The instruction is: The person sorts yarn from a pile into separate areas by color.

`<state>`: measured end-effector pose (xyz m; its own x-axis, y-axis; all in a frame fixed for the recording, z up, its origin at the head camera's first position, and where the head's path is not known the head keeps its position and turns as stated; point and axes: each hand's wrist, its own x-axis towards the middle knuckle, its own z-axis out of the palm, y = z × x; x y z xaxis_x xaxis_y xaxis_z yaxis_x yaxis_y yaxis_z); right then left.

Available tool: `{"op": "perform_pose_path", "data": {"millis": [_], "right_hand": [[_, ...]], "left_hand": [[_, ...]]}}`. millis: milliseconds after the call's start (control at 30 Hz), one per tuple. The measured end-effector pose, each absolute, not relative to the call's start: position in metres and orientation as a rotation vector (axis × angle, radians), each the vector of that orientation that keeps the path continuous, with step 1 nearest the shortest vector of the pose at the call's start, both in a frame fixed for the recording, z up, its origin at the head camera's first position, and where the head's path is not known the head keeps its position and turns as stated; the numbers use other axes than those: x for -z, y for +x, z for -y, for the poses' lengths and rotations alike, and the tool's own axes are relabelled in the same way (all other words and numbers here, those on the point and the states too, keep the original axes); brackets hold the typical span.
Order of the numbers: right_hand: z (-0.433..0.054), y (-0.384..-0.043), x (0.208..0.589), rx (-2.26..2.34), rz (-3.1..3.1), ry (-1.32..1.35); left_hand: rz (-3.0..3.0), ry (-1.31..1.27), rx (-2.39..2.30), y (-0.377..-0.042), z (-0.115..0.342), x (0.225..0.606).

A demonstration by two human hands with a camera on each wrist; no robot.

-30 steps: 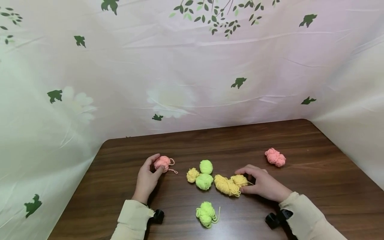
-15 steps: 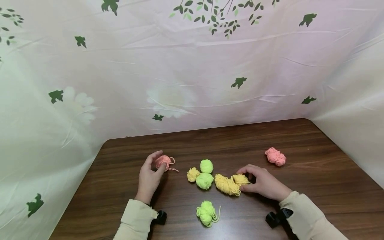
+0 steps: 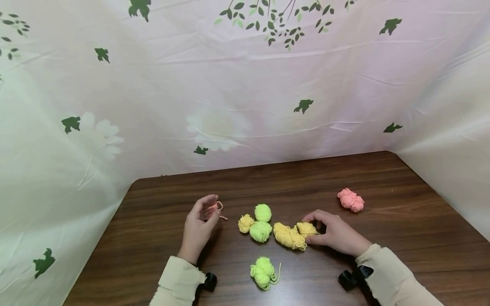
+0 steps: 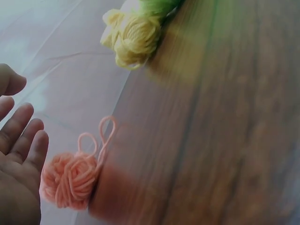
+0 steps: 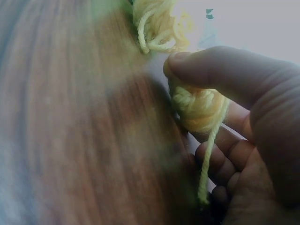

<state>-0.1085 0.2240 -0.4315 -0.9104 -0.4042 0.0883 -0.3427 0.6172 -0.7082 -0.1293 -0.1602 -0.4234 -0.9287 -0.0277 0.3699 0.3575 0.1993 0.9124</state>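
Observation:
My left hand [image 3: 197, 231] hovers over the left side of the table with its fingers relaxed. In the head view it covers most of a pink yarn ball [image 4: 70, 183]; a looped strand pokes out past the fingers. The left wrist view shows that ball on the tabletop, just beyond the fingertips and not gripped. Thumb and fingers of my right hand [image 3: 337, 233] hold a small yellow yarn ball [image 5: 199, 108] with a loose tail. It sits against the right end of a longer yellow yarn bundle [image 3: 288, 237].
Between the hands, two green yarn balls [image 3: 261, 231] and a small yellow one [image 3: 246, 223] lie close together. A looser green ball [image 3: 263, 273] with a tail is nearer the front. Another pink bundle [image 3: 350, 200] lies at the back right. Patterned cloth [image 3: 245, 93] hangs behind the table [image 3: 306, 280].
My left hand has let go of the pink yarn ball and shifted right, now covering most of it in the head view. The right hand and the other yarn stay about where they were.

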Motion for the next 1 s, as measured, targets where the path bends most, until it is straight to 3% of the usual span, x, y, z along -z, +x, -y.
{"op": "perform_pose_path", "data": {"millis": [1000], "right_hand": [[-0.225, -0.109, 0.434, 1.354, -2.788, -0.479]], "left_hand": [[2.366, -0.487, 1.807, -0.122, 0.140, 0.427]]}}
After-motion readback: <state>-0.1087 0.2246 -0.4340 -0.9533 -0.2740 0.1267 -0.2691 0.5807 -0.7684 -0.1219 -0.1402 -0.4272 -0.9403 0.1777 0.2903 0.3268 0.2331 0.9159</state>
